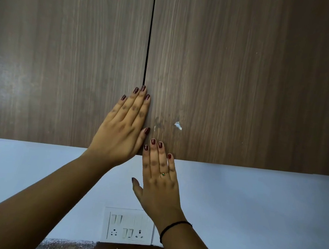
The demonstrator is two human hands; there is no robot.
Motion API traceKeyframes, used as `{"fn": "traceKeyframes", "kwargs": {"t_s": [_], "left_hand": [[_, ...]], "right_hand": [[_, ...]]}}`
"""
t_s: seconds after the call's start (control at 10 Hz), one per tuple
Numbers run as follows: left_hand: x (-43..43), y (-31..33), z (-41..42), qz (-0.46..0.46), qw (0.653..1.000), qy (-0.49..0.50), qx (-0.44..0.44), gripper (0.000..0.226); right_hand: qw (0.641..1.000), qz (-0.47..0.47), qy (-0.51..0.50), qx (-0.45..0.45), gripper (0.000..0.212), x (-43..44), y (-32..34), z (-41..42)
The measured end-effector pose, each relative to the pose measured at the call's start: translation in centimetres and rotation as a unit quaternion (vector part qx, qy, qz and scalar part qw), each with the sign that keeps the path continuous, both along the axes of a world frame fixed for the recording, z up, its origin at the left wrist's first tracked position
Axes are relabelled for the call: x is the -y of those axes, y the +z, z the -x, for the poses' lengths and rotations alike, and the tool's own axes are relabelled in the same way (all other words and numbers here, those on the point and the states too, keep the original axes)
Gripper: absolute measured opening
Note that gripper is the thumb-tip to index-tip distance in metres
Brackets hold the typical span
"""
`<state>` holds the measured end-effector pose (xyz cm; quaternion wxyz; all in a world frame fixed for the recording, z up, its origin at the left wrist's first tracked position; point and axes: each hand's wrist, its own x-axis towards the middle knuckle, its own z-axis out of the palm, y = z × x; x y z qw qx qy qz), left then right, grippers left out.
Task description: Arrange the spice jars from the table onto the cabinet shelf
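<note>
Two hands rest flat on the closed cabinet. The left hand (126, 126) lies over the seam between the left door (66, 54) and the right door (245, 72). The right hand (159, 176) sets straight fingers (153, 157), holding nothing, at the right door's lower edge. No spice jars are in view, and the shelf is hidden behind the doors. With no handles showing, the fingers could slip off the edge.

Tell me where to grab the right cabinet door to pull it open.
No handle shows on the right door. Hook fingertips under its bottom edge, coming from below, close to the seam. That edge is bare with open wall beneath, and the hinges are probably on the far side. The right hand lies flat there, fingers straight.
</note>
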<state>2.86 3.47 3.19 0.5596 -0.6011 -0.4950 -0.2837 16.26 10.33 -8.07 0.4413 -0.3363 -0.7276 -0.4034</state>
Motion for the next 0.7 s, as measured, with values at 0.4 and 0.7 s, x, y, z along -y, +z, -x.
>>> {"fn": "traceKeyframes", "kwargs": {"t_s": [0.4, 0.7], "left_hand": [[3.0, -1.6, 0.6, 0.078, 0.992, 0.043, 0.095, 0.081], [8.9, -0.5, 2.9, 0.036, 0.983, 0.043, 0.178, 0.088]], "right_hand": [[0.993, 0.080, 0.023, 0.078, 0.080, 5.2, 3.0, -6.4], [0.997, 0.069, -0.012, -0.028, 0.092, 10.5, 11.5, -8.1]]}}
